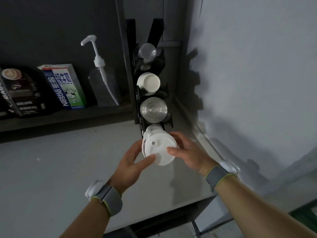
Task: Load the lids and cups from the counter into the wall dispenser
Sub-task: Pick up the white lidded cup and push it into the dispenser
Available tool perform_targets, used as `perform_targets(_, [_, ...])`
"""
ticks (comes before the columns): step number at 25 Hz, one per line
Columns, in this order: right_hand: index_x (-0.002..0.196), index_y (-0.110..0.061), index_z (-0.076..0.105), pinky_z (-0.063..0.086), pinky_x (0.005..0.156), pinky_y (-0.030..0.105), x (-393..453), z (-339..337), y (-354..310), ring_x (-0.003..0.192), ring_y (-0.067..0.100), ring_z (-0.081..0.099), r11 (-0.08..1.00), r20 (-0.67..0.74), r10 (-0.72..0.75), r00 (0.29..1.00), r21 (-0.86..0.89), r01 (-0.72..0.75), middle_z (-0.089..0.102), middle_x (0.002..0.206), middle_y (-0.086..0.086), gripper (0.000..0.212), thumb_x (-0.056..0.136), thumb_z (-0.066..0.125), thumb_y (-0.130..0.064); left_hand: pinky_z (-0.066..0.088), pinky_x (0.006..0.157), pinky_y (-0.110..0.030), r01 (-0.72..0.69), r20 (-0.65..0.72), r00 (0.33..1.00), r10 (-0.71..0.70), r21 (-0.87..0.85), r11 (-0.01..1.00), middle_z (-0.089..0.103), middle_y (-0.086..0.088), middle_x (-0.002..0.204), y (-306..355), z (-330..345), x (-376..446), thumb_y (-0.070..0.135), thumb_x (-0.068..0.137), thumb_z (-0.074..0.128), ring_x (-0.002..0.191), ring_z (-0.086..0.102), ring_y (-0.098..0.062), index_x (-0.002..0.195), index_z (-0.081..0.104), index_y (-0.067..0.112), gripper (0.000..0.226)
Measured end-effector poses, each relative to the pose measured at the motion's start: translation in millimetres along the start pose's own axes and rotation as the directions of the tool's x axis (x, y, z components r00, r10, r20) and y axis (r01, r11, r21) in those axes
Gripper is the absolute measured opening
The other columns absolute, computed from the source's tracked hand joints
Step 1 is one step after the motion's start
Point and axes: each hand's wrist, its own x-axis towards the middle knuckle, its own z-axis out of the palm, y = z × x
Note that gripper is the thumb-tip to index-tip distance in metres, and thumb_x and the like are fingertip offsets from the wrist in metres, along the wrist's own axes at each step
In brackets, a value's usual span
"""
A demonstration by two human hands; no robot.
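Observation:
A black wall dispenser (137, 100) runs down the corner with four slots. Its top slot holds clear cups (147, 51), the second white cups (148, 82), the third clear lids or cups (153, 109). At the lowest slot a stack of white lids (158, 148) sticks out toward me. My left hand (132, 164) grips the stack's left and lower edge, thumb on the front lid. My right hand (187, 152) holds its right side, thumb across the front.
A grey counter (60, 169) lies below my hands, its right edge near the white wall (257, 83). On the dark shelf stand a clear pump bottle (103, 83), a milk carton (64, 86) and a dark coffee bag (22, 91).

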Motion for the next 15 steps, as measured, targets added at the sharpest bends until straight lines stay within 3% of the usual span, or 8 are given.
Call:
perform_targets(3, [0.132, -0.019, 0.049, 0.049, 0.094, 0.029, 17, -8, 13, 0.107, 0.014, 0.062, 0.997, 0.055, 0.034, 0.998, -0.067, -0.03, 0.066, 0.116, -0.001, 0.071, 0.068, 0.075, -0.035, 0.043, 0.107, -0.045, 0.028, -0.016, 1.0, -0.027, 0.034, 0.999, 0.064, 0.006, 0.13, -10, 7, 7, 0.048, 0.075, 0.071, 0.125, 0.056, -0.013, 0.133, 0.053, 0.025, 0.065])
perform_targets(6, [0.132, -0.029, 0.05, 0.049, 0.099, 0.036, 36, -15, 22, 0.113, 0.016, 0.062, 0.991, 0.081, 0.089, 0.993, -0.108, -0.08, 0.066, 0.12, -0.005, 0.076, 0.063, 0.075, -0.049, 0.049, 0.099, -0.038, 0.057, -0.017, 0.998, -0.056, 0.036, 0.998, 0.065, 0.004, 0.127, -18, 7, 21, 0.045, 0.076, 0.071, 0.123, 0.058, -0.013, 0.132, 0.053, 0.023, 0.063])
perform_targets(10, [0.144, -0.032, 0.042, 0.047, 0.091, 0.024, 64, -14, 28, 0.12, 0.013, 0.057, 0.969, 0.061, 0.165, 0.984, -0.196, -0.15, 0.059, 0.133, -0.008, 0.078, 0.073, 0.073, -0.046, 0.056, 0.076, -0.025, 0.18, -0.014, 0.984, -0.18, -0.023, 0.983, 0.066, -0.004, 0.125, -29, 5, 50, 0.031, 0.083, 0.071, 0.111, 0.065, -0.018, 0.132, 0.055, 0.019, 0.054])
perform_targets(13, [0.141, -0.029, 0.047, 0.044, 0.091, 0.024, 85, -12, 36, 0.117, 0.015, 0.057, 0.922, -0.036, 0.224, 0.974, -0.314, -0.224, 0.061, 0.131, -0.004, 0.062, 0.083, 0.066, -0.042, 0.053, 0.083, -0.022, 0.243, -0.097, 0.969, -0.229, 0.173, 0.954, 0.072, 0.008, 0.113, -34, 4, 75, 0.036, 0.087, 0.068, 0.106, 0.067, -0.01, 0.123, 0.065, 0.026, 0.038])
perform_targets(15, [0.13, -0.025, 0.058, 0.045, 0.086, 0.027, 95, -10, 40, 0.107, 0.018, 0.061, 0.877, -0.09, 0.242, 0.966, -0.406, -0.258, 0.067, 0.121, 0.001, 0.046, 0.088, 0.06, -0.041, 0.05, 0.077, -0.017, 0.336, -0.15, 0.939, -0.31, 0.205, 0.919, 0.073, 0.011, 0.102, -34, 5, 86, 0.034, 0.088, 0.066, 0.104, 0.068, -0.012, 0.113, 0.07, 0.027, 0.027])
